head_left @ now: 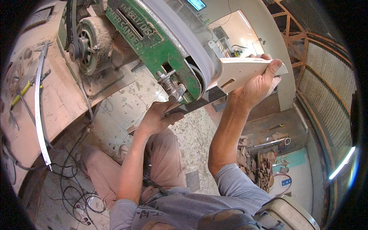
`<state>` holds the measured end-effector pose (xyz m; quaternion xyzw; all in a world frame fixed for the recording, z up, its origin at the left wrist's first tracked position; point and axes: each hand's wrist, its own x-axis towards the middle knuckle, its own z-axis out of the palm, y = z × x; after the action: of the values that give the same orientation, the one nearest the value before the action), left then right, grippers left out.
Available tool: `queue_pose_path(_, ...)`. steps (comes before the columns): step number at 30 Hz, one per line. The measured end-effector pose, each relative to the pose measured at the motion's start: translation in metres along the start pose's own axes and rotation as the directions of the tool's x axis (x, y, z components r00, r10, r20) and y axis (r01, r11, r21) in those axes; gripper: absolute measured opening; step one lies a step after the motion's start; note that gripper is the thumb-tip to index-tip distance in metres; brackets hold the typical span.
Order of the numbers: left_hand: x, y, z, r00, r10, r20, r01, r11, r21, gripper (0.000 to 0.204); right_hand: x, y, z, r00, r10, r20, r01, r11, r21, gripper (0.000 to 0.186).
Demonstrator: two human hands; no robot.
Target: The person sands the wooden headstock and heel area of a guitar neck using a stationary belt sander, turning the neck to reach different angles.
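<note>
A green belt sander (142,46) with a pale belt (191,53), a dusty motor (92,46) and a spring tension bolt (166,82) fills the upper middle. My right hand (260,80) grips a flat white board (239,73) with a slot and small holes, its left end at the belt's rounded end. Lower down, my left hand (157,119) is closed around a dark flat bar (195,101) under the roller, just below the bolt; part of its grip is hidden.
A dusty bench (65,107) on the left carries pliers (21,94), a long metal strip (41,126) and cables. Black cords (88,199) lie on the tiled floor. Stacked offcuts (260,170) sit at the right, below a corrugated wall (322,88); a lit screen (195,4) is behind.
</note>
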<state>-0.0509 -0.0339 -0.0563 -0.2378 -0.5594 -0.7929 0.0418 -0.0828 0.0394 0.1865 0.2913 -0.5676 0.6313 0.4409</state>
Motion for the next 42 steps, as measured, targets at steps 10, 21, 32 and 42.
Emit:
queue_pose_path(10, 0.001, -0.008, 0.000, 0.999, -0.035, 0.013, 0.035, 0.999, 0.031, 0.037, -0.003, 0.002, -0.002, 1.000, 0.004, 0.012, -0.004, 1.000, 0.002, 0.053)
queue_pose_path(21, 0.000, -0.013, 0.000, 0.999, -0.020, 0.029, 0.021, 1.000, -0.005, 0.040, -0.006, 0.005, -0.007, 0.998, -0.030, 0.051, 0.031, 0.999, -0.020, 0.074)
queue_pose_path(32, -0.003, -0.019, 0.001, 0.999, -0.015, 0.033, 0.017, 0.999, -0.040, 0.039, -0.012, 0.003, -0.006, 0.998, -0.052, 0.030, 0.054, 0.995, -0.086, 0.050)
queue_pose_path(42, -0.007, -0.009, -0.006, 0.997, -0.071, 0.023, 0.070, 0.996, 0.052, 0.033, -0.020, 0.003, -0.008, 0.999, -0.022, -0.039, 0.018, 0.994, -0.105, 0.082)
